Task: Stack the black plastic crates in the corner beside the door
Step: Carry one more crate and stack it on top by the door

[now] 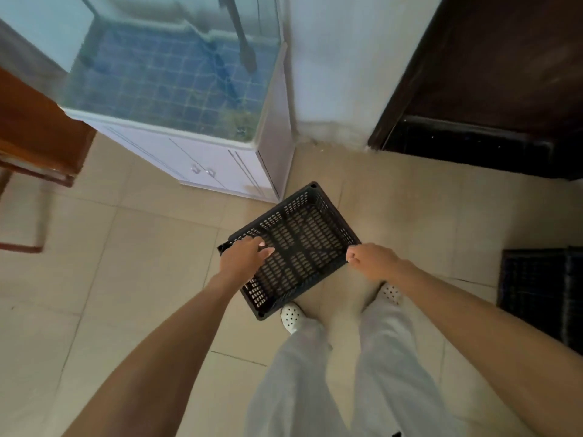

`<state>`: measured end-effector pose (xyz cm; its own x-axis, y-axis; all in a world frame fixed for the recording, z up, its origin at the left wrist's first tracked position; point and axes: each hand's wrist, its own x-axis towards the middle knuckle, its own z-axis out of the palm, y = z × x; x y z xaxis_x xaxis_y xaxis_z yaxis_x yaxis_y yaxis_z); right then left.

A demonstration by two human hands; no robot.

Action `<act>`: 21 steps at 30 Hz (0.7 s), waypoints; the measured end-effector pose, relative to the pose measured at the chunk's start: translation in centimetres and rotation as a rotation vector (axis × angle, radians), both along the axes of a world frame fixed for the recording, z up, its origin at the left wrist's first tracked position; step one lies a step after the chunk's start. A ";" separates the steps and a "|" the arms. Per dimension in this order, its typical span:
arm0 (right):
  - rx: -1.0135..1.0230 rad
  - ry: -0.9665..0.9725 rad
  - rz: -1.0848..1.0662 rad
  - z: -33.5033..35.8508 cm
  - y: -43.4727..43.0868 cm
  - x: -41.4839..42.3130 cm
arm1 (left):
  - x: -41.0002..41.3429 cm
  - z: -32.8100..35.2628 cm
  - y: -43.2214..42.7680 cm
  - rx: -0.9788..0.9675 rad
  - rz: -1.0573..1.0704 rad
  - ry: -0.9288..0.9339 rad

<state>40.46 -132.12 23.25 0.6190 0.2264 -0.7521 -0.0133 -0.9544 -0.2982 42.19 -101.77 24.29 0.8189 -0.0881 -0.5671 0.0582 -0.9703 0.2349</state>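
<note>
A black perforated plastic crate (303, 238) is held above the tiled floor, its open side up, turned at an angle. My left hand (244, 258) grips its left rim with the fingers laid over the edge. My right hand (372, 258) grips the right rim with curled fingers. More black crates (542, 291) sit on the floor at the right edge. Another black crate (467, 146) lies at the foot of the dark door (492, 64).
A glass tank on a white cabinet (202, 159) stands ahead on the left, next to the white wall corner (328, 115). A wooden chair (34, 143) is at the far left. My feet in white shoes (291, 315) stand just below the crate.
</note>
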 end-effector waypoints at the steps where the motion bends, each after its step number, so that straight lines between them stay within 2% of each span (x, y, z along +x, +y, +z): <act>1: -0.011 0.023 -0.013 -0.7 0.2 -1.3 | 0.4 -0.7 0.3 -0.005 -0.019 0.001; 6: -0.068 0.080 -0.113 -4.6 1.0 -5.3 | 1.5 -5.0 0.9 -0.023 -0.089 0.005; 12: -0.020 0.158 -0.190 -11.9 2.9 -7.4 | 2.1 -11.1 1.7 -0.061 -0.003 0.027; 16: 0.007 0.230 -0.310 -16.2 4.5 -8.2 | 2.5 -14.4 2.6 -0.034 -0.053 0.023; 21: 0.018 0.218 -0.398 -21.7 5.7 -8.5 | 4.8 -19.8 3.5 -0.021 -0.103 0.011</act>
